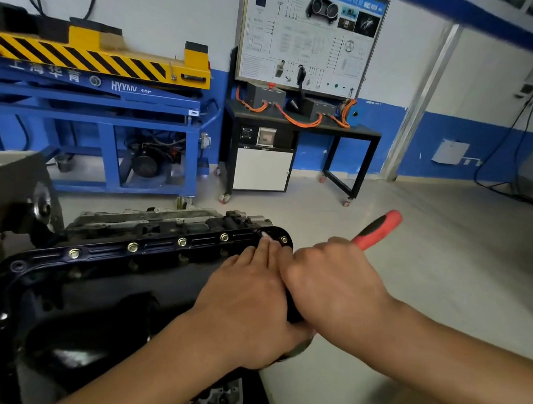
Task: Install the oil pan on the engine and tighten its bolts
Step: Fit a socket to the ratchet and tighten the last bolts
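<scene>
Here, grey floor (448,250) — left grip (243,303) flat on oil pan (103,252), right grip (332,285) clutching wrench (380,226).

We note glossy black oil pan (89,299) under left hand (243,303); shiny brassy bolts (182,242); matt red-black tool handle (379,227) in right hand (332,285).

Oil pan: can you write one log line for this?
left hand: fingers rest on oil pan rim | right hand: grips red-handled tool | bolts: in far rim
</scene>
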A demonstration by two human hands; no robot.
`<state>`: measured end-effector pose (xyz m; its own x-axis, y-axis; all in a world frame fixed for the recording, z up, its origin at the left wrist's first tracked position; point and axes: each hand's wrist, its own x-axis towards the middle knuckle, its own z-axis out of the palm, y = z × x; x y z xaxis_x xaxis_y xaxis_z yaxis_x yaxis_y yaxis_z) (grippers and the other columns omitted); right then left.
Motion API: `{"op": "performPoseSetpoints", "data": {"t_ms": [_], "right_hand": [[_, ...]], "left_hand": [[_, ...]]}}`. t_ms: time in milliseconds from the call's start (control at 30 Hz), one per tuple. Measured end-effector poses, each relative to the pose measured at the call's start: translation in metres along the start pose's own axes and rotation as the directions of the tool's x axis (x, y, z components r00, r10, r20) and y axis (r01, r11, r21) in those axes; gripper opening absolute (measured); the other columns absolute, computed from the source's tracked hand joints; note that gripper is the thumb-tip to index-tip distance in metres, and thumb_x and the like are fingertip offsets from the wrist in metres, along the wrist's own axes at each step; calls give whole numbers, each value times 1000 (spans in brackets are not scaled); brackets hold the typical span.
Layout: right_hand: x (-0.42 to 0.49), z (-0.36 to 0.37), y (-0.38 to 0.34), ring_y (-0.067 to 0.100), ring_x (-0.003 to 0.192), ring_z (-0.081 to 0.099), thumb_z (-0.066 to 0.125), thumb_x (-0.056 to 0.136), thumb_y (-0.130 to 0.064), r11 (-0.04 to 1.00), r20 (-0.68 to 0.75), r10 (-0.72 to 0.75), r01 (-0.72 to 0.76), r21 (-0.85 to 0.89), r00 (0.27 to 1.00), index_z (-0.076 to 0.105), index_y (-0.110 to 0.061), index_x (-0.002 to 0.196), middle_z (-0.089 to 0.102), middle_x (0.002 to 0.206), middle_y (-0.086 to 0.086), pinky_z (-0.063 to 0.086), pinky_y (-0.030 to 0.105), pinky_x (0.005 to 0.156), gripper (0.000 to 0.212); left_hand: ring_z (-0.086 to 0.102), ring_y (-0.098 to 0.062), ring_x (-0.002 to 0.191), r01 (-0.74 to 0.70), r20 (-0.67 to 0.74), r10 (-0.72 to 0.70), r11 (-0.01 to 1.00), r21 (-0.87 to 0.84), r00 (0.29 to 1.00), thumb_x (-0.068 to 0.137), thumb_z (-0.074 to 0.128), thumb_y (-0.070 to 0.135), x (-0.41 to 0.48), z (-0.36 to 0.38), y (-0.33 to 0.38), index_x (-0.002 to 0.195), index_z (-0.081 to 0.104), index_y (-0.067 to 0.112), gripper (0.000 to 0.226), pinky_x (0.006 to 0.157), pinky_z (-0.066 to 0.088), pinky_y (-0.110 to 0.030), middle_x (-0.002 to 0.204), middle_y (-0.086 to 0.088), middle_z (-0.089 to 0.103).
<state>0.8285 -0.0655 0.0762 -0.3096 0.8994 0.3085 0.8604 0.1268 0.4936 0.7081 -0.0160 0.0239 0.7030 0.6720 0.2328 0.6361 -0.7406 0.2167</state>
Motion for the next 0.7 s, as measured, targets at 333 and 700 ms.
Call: {"op": "performPoseSetpoints", "data": {"t_ms": [333, 700], "right_hand": [[2, 9, 6, 20, 52, 39, 54, 75, -19, 951, 149, 145, -179, 251, 978, 36, -26, 73, 34, 56, -7, 32, 33, 53, 19], [10, -21, -22, 27, 62, 59, 60, 83, -23, 980, 47, 37, -46, 192, 998, 34, -25, 82, 54, 68, -4, 38, 34, 53, 25]], "left_hand": [[4, -18, 153, 36, -7, -36, 999, -17, 999, 81, 43, 80, 4, 2, 5, 158, 0, 15, 109, 124, 12, -40, 167, -3, 5], [36, -18, 142, 14, -193, -24, 999, -49, 981, 101, 41, 31, -32, -21, -17, 154, 21, 15, 58, 110, 35, -30, 160, -5, 26]]}}
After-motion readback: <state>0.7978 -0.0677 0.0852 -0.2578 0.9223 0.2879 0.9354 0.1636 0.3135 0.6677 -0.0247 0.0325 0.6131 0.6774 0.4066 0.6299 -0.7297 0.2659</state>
